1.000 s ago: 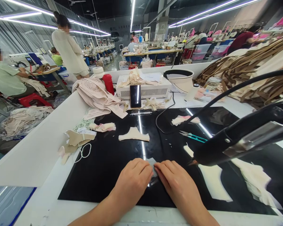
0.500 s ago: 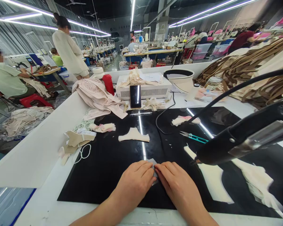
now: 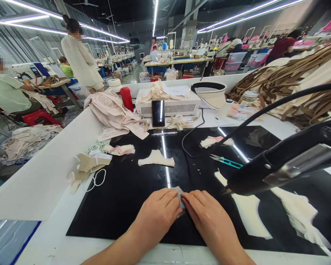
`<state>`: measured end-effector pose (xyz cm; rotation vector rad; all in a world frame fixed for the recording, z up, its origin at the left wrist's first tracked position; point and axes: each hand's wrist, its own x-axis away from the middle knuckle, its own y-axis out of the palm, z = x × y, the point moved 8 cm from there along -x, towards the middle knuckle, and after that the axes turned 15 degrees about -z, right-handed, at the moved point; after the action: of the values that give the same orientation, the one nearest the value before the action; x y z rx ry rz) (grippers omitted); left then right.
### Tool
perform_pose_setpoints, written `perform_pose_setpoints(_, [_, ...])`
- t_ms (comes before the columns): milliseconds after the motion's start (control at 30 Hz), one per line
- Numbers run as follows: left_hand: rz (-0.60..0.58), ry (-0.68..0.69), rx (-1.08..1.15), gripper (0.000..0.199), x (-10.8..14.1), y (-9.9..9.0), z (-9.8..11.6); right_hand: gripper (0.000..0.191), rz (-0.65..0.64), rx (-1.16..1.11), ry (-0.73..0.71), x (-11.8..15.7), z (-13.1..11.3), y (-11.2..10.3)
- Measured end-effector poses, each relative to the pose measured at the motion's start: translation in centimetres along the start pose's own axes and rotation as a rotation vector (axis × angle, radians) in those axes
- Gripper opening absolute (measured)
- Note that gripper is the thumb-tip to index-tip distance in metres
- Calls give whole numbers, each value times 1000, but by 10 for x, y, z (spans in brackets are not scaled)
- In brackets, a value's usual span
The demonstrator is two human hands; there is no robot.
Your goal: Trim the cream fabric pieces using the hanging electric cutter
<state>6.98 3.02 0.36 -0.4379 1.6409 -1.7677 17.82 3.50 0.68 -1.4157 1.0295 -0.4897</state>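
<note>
Work mat (image 3: 121,206): smooth, glossy
From left hand (image 3: 157,209): cream cloth piece (image 3: 156,158), matt, 12 o'clock; snips (image 3: 227,161), metal-bladed, 2 o'clock

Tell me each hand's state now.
Left hand: curled over a small, thin grey piece; grip unclear.
Right hand: curled at its right side; grip unclear.

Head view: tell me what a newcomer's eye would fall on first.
Probably the big black tool, slanting in from the right edge over the glossy black mat. Next would come the left hand and right hand, close together at the mat's near edge with their fingertips at a small grey piece. Behind the mat, the red bottle stands out beside the white box.
</note>
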Motion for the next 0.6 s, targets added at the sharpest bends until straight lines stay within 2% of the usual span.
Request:
perform_pose_setpoints(267, [6,-17,-35,30,1,2,0,43,16,61,-47,2,-4,-9])
perform_pose_setpoints(467, [36,3,-62,33,1,-2,3,40,0,56,-10,11,3,-13])
perform_pose_setpoints(600, [60,-6,-34,34,2,-7,4,42,11,81,-32,22,9,-23])
